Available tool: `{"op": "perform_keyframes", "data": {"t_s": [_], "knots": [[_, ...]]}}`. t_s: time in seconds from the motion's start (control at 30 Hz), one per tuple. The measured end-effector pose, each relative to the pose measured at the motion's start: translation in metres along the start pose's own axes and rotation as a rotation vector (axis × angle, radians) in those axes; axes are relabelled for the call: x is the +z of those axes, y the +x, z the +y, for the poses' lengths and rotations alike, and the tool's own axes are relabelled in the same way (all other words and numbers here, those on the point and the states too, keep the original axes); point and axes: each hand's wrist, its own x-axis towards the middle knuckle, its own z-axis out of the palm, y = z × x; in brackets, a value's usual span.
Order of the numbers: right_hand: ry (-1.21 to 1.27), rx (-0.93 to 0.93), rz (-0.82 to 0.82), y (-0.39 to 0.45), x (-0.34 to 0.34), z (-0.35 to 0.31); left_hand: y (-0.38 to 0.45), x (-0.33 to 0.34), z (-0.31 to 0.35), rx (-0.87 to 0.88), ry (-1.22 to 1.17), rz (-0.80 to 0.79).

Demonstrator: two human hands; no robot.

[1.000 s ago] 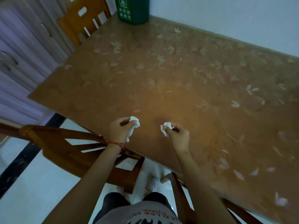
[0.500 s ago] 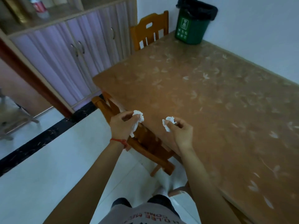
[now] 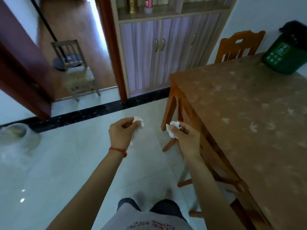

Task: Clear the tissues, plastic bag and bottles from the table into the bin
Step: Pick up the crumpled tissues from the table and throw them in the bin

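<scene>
My left hand [image 3: 122, 132] pinches a crumpled white tissue [image 3: 139, 122] between thumb and fingers, held out over the pale floor. My right hand [image 3: 185, 136] grips a second crumpled white tissue [image 3: 172, 130] beside the table's near-left leg. The green bin [image 3: 284, 55] with a black liner stands on the far corner of the brown patterned table [image 3: 249, 123], well ahead and to the right of both hands. Two bottles [image 3: 147, 4] stand on a cupboard shelf at the top.
A wooden chair [image 3: 239, 45] stands at the table's far end; another chair [image 3: 214, 163] is tucked under its near side. A lilac cupboard [image 3: 159, 52] fills the back wall. A doorway with a dark red door [image 3: 21, 60] and a small wooden chair [image 3: 74, 68] opens left. A clear container [image 3: 16, 136] sits on the floor.
The view has swung left and away from the table. Both hands, still holding their tissues, now hang over the floor instead of the tabletop; the bin now sits far right.
</scene>
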Motion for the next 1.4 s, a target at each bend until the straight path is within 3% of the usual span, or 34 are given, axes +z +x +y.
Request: {"op": "perform_keyframes", "data": {"t_s": [0.23,0.5,0.93,1.4], "knots": [[-0.07,-0.034,-0.28,-0.009,0.085,0.001,0.007,-0.084,-0.04,-0.128,0.026,0.236],[-0.124,-0.061,-0.434,0.019,0.136,-0.006,0.03,-0.104,-0.051,-0.22,-0.034,0.367],[-0.096,-0.029,-0.417,0.124,0.184,-0.037,0.148,-0.078,-0.039,-0.186,-0.008,0.372],[-0.126,-0.05,-0.249,0.252,0.322,-0.094,0.374,-0.101,-0.035,-0.118,-0.023,0.191]]}}
